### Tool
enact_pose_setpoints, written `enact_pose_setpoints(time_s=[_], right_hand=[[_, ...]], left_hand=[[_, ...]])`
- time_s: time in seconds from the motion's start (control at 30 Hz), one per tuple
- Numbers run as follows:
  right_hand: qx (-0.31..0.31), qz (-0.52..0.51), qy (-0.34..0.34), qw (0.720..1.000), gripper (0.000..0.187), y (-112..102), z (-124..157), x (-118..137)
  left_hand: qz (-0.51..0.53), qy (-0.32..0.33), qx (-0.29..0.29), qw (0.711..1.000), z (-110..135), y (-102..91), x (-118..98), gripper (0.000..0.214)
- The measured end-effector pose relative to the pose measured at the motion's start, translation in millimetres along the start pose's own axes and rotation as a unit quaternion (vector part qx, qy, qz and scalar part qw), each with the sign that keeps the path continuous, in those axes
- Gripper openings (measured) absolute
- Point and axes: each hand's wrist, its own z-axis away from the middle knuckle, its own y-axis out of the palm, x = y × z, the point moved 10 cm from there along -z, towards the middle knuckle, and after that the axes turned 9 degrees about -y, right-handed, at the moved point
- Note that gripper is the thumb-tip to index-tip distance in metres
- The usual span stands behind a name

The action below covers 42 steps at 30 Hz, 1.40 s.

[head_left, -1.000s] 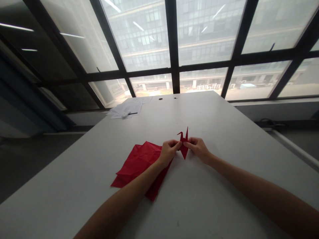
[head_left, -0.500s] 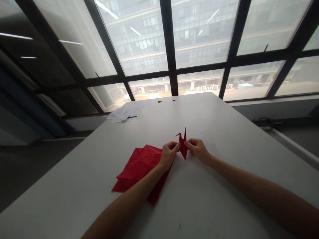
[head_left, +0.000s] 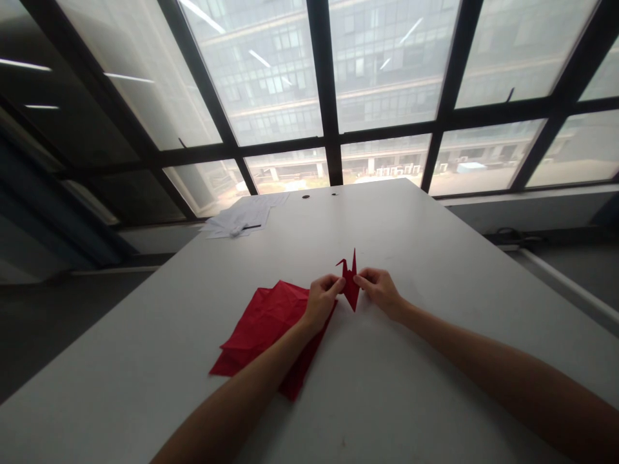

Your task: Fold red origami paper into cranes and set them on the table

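A small folded red paper crane [head_left: 350, 285] is held just above the white table [head_left: 416, 258], its neck and tail pointing up. My left hand [head_left: 322, 300] pinches its left side and my right hand [head_left: 380, 290] pinches its right side, fingers closed on the paper. Under my left wrist lies a loose pile of red paper sheets [head_left: 261, 325], flat on the table.
At the far left corner of the table sits a stack of white papers [head_left: 242, 219] with a dark pen on it. Two small dark holes [head_left: 319, 194] mark the far edge. Large windows with black frames stand beyond the table.
Both hands and the crane have shifted slightly left in the picture as the view moved; the grip on the crane is the same.
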Motion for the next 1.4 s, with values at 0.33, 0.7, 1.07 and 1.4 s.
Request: enact_pose_setpoints(time_s=[0.33, 0.7, 1.07, 1.4], right_hand=[[-0.027, -0.007, 0.013, 1.0, 0.032, -6.0, -0.5, -4.5], [-0.006, -0.003, 0.015, 1.0, 0.034, -3.2, -0.2, -0.3], [-0.061, 0.011, -0.101, 0.993, 0.029, -15.8, -4.1, 21.9], [-0.08, 0.033, -0.101, 0.991, 0.022, -22.6, -9.1, 33.3]], left_hand=[[0.059, -0.002, -0.008, 0.998, -0.8, -3.3, 1.0, 0.037], [0.0, 0.009, -0.021, 1.0, -2.2, -3.9, -2.4, 0.032], [-0.064, 0.073, -0.012, 0.995, 4.1, 4.4, -20.0, 0.021], [-0.023, 0.074, 0.034, 0.996, 6.2, 13.1, -21.3, 0.026]])
